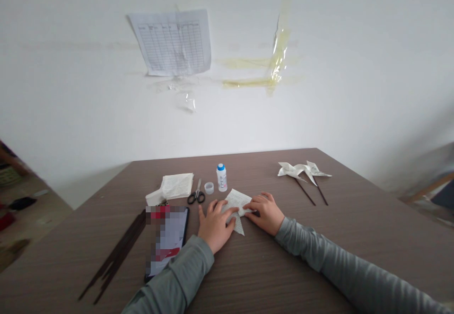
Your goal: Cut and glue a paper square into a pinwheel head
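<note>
A small piece of printed paper (pixel 241 199), with cut, folded points, lies on the table between my two hands. My left hand (pixel 217 226) rests on its left side with fingers spread, pressing it down. At the paper's right side, my right hand (pixel 265 213) has its thumb and fingertips closed on a folded corner. Just beyond stands a white glue bottle (pixel 222 179) with a blue top, upright. Beside the bottle sits a clear plastic cap (pixel 209 188), and black-handled scissors (pixel 196 195) lie left of it.
Two paper pinwheels (pixel 301 170) on dark sticks lie at the back right. A stack of paper pieces (pixel 177 186) is at the back left. Several dark sticks (pixel 120 245) and a phone (pixel 170 240) lie left of my left arm. A wall (pixel 227 129) borders the table's far edge.
</note>
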The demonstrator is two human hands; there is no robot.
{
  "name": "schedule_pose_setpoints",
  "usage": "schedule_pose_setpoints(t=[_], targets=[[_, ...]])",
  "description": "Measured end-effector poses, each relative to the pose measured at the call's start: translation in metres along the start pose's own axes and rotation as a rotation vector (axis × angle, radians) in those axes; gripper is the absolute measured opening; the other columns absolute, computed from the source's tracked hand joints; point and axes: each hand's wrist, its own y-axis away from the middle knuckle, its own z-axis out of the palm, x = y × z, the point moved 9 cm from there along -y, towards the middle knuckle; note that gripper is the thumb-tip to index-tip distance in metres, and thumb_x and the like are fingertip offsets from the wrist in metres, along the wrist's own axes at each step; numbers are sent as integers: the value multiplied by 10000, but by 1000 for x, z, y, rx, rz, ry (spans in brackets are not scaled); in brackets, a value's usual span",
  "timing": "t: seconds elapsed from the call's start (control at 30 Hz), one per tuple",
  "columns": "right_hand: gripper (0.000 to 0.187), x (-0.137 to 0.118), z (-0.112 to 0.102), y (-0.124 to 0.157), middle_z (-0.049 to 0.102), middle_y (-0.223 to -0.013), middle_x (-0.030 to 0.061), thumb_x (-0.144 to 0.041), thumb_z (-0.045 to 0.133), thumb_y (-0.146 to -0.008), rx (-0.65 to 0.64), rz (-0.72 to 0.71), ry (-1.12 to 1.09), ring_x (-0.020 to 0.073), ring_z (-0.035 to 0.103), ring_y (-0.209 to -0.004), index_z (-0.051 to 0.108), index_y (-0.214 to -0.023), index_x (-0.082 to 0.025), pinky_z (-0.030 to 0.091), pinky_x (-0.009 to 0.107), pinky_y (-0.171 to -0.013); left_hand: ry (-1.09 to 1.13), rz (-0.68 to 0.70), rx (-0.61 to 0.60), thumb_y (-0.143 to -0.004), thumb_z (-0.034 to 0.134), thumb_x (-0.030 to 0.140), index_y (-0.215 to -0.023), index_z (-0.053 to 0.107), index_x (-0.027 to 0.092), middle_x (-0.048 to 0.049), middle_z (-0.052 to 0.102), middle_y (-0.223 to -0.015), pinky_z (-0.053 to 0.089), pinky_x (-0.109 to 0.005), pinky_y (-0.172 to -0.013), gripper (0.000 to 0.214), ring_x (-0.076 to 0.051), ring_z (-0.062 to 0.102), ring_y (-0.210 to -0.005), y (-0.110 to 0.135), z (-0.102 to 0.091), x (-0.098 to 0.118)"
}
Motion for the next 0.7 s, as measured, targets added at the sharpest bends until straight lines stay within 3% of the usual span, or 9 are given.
schedule_pose_setpoints(t=[0.13,0.37,0.53,0.7], targets=[[156,0,1,0,971,-1061,83,-397,882,-1107,1,-5,17,392,949,-1084,1018,-1178,-430,654,710,-1352,23,-2,-42,-1235,722,276,-1653,930,502,-79,777,-1893,349,-969,-1540,519,-513,588,-1837,-1,2,1],[145,-2,-1,-1,963,-1073,84,-378,899,-1088,-23,22,8,403,951,-1107,1017,-1150,-433,643,722,-1351,27,3,-29,-1225,719,272,-1635,938,501,-77,784,-1877,377,-989,-1515,518,-536,605,-1810,-1,3,0],[156,-3,-2,-1,958,-1059,83,-353,914,-1071,-33,36,12,405,951,-1106,1016,-1141,-447,644,708,-1348,25,-6,-21,-1209,744,260,-1727,878,473,-98,788,-1870,376,-990,-1519,576,-520,607,-1816,-2,5,-1],[149,-2,-2,-1,963,-1052,80,-358,932,-1065,-24,25,17,405,951,-1101,1013,-1153,-447,652,695,-1345,9,-3,-18,-1227,722,276,-1678,904,552,-59,788,-1880,382,-978,-1520,559,-518,607,-1824,-2,4,0]])
